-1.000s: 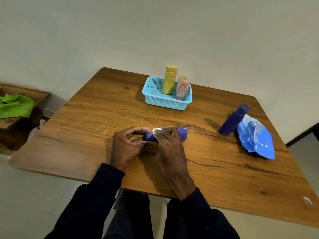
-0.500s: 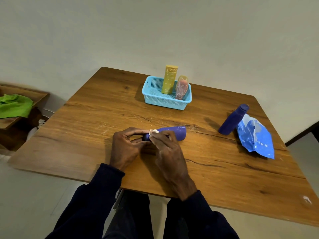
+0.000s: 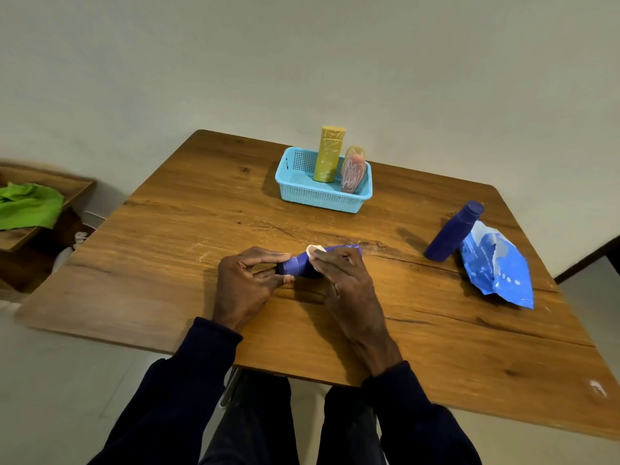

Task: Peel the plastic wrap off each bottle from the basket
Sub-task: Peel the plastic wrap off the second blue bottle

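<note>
A purple bottle point(image 3: 302, 265) lies on its side on the wooden table point(image 3: 167, 229), near the front middle. My left hand point(image 3: 248, 283) grips its cap end with fingers and thumb. My right hand point(image 3: 345, 280) lies over the bottle's body and pinches a whitish flap of wrap point(image 3: 314, 250) lifted off it. At the back stands a light blue basket point(image 3: 322, 196) holding a yellow wrapped bottle point(image 3: 328, 154) and a pink wrapped bottle point(image 3: 353, 172), both upright.
A bare dark purple bottle point(image 3: 453, 233) stands tilted at the right, beside a crumpled blue wrap point(image 3: 496, 270). A low wooden shelf point(image 3: 20, 236) with a green cloth point(image 3: 27, 206) sits left of the table.
My right hand has slid left along the bottle and back again, with the whitish flap lifted at the fingertips. The left hand stays on the cap end.
</note>
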